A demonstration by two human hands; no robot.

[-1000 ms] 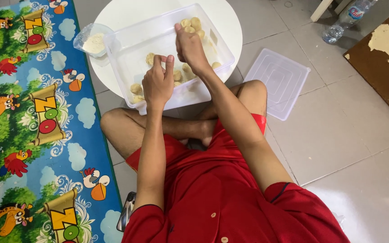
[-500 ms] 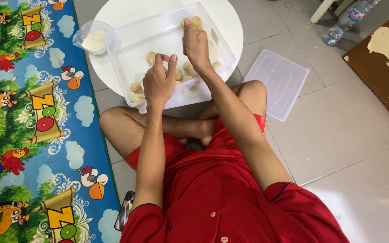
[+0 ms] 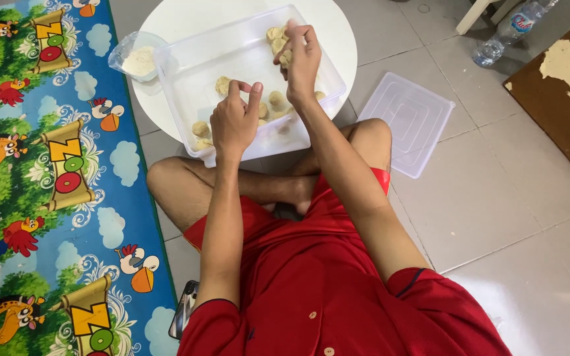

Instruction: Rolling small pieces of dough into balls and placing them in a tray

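This looks like a home, a living room floor. A person sits cross-legged on pale square floor tiles [image 3: 496, 198] at a low round white bench [image 3: 192, 16]. A colourful children's play mat with cartoon animals [image 3: 41, 165] lies left, and a clear plastic water bottle [image 3: 506, 29] stands far right.

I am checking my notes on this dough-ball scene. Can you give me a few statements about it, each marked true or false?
1. The clear plastic tub sits on a round white table. True.
2. The tub's lid is on the tub. False: it lies on the tiled floor, to the right of the table.
3. The right hand is over the dough balls at the far end of the tub. True.
4. The left hand holds the water bottle. False: the bottle lies on the floor at upper right, away from both hands.
5. A small cup of white flour stands left of the tub. True.
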